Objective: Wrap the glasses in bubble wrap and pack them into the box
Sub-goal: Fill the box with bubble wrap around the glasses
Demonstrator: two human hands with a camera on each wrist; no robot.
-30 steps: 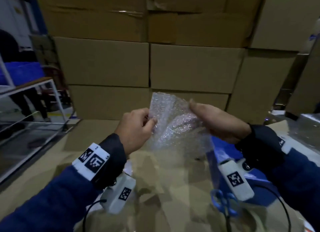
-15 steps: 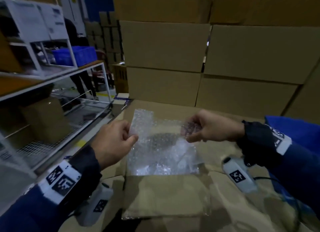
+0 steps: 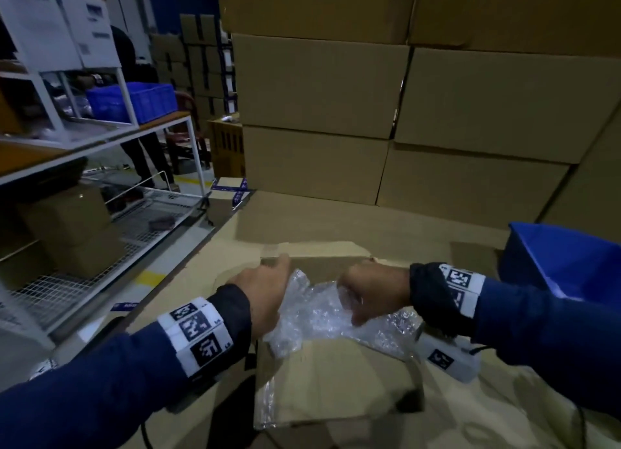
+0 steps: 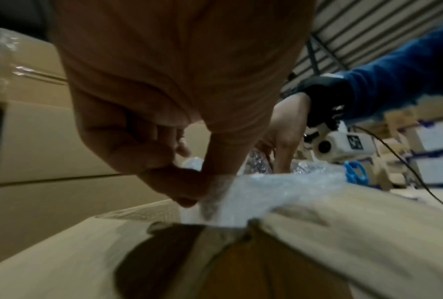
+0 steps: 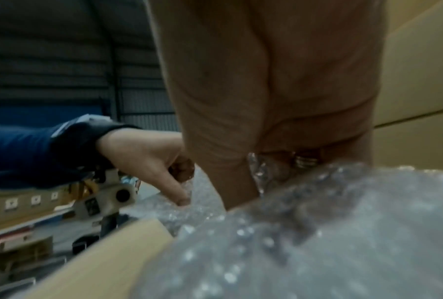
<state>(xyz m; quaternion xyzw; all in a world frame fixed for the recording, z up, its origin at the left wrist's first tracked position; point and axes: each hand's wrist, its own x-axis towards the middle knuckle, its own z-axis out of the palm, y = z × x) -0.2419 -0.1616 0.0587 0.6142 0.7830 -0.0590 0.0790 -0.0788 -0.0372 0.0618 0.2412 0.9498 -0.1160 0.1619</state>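
**Bubble wrap held over the open box**

We hold a crumpled sheet of clear bubble wrap point(image 3: 336, 314) at both ends. Our left hand point(image 3: 265, 297) pinches its left edge between thumb and curled fingers; our right hand point(image 3: 373, 294) closes on its right part. The sheet's long axis runs left to right across the open brown cardboard box point(image 3: 336, 378). The glasses aren't discernible; the wrist views are blurred.

Glossy, crinkled plastic bubble wrap point(image 3: 322, 317) lies over the matt cardboard box point(image 3: 336, 381).
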